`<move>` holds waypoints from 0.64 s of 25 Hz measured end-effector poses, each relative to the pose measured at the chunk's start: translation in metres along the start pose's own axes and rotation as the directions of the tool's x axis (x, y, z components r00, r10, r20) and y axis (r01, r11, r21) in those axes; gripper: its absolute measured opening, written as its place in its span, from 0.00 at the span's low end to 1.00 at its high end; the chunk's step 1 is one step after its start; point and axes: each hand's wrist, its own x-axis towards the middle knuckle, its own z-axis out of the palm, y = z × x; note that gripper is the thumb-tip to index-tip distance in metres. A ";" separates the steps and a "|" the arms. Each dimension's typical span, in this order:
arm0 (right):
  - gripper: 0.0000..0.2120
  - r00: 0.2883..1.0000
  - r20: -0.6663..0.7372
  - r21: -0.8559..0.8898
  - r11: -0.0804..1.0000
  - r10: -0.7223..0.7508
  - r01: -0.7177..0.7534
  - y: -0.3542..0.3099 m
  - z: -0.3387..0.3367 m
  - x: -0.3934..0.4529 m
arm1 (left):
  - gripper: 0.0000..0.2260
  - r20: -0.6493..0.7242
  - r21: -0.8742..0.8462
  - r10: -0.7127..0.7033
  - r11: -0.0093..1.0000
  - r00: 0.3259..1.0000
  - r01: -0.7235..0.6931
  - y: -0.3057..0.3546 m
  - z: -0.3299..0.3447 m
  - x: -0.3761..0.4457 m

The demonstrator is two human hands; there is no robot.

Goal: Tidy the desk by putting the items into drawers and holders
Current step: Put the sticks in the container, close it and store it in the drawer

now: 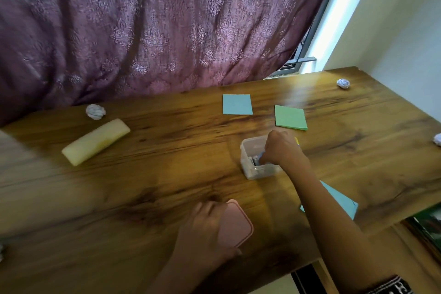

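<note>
The right hand (pixel 282 148) reached down into a small clear plastic container (pixel 250 169) on the wooden desk (pixel 167 174), its fingers curled over something small and pale blue just inside the box; blur kept me from telling what that object was. A dark and white item lay in the container just beneath those fingertips. The left hand (pixel 202 229) rested at the near edge of the desk, its fingers wrapped around a pink lid (pixel 235 224), gripping it flat with the thumb side under its near rim. Beyond the right fingers, a green sticky-note pad (pixel 290 117) lay just behind the container, and a blue sticky-note pad (pixel 237 104) sat further back, to the left of the green one. Another blue sheet (pixel 343 200) lay under the right forearm, nearer than the container. Well to the left of both hands, a pale yellow pencil case (pixel 95 141) lay slantwise, with a crumpled paper ball (pixel 95 111) just behind it. Two more paper balls sat far from the fingers: one at the far right corner (pixel 343 83), another at the right edge (pixel 438 139). A purple patterned curtain (pixel 143 31) hung behind the desk.
</note>
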 end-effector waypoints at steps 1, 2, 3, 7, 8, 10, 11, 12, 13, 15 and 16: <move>0.22 1.000 -0.027 0.032 0.999 -0.008 0.009 0.000 -0.006 -0.009 | 0.39 0.010 -0.003 0.000 1.000 1.000 0.000 0.001 -0.001 0.001; 0.21 0.996 -0.085 0.086 0.996 -0.029 0.037 0.000 -0.012 -0.019 | 0.38 0.018 -0.019 -0.002 1.000 1.000 0.003 0.003 -0.002 0.001; 0.18 0.984 -0.155 0.162 0.981 -0.083 0.108 0.001 -0.017 -0.031 | 0.37 0.018 -0.070 -0.024 0.997 1.000 0.025 0.004 -0.004 0.002; 0.18 0.864 -0.031 0.572 0.700 -0.503 0.428 0.023 -0.034 -0.087 | 0.31 0.107 -0.601 -0.152 0.777 0.983 0.186 0.010 -0.023 0.019; 0.21 0.808 0.045 0.643 0.636 -0.588 0.427 0.028 -0.033 -0.097 | 0.30 0.176 -0.712 -0.135 0.667 0.975 0.221 0.013 -0.029 0.025; 0.20 0.764 0.029 0.704 0.556 -0.645 0.442 0.038 -0.023 -0.104 | 0.28 0.264 -0.847 -0.079 0.458 0.961 0.270 0.020 -0.045 0.037; 0.16 0.790 -0.039 0.727 0.525 -0.612 0.442 0.041 -0.018 -0.103 | 0.27 0.307 -0.875 -0.063 0.375 0.950 0.307 0.025 -0.052 0.042; 0.13 0.832 -0.111 0.767 0.485 -0.543 0.419 0.045 -0.013 -0.101 | 0.26 0.352 -0.883 -0.068 0.307 0.933 0.355 0.029 -0.056 0.048; 0.12 0.879 -0.166 0.815 0.440 -0.448 0.378 0.049 -0.011 -0.098 | 0.26 0.387 -0.883 -0.096 0.247 0.917 0.398 0.033 -0.059 0.053; 0.13 0.937 -0.223 0.887 0.343 -0.269 0.310 0.059 -0.010 -0.089 | 0.19 0.365 -0.902 -0.165 0.179 0.916 0.392 0.039 -0.060 0.064; 0.12 0.952 -0.235 0.906 0.310 -0.195 0.287 0.063 -0.010 -0.084 | 0.14 0.310 -0.919 -0.185 0.193 0.933 0.344 0.042 -0.060 0.069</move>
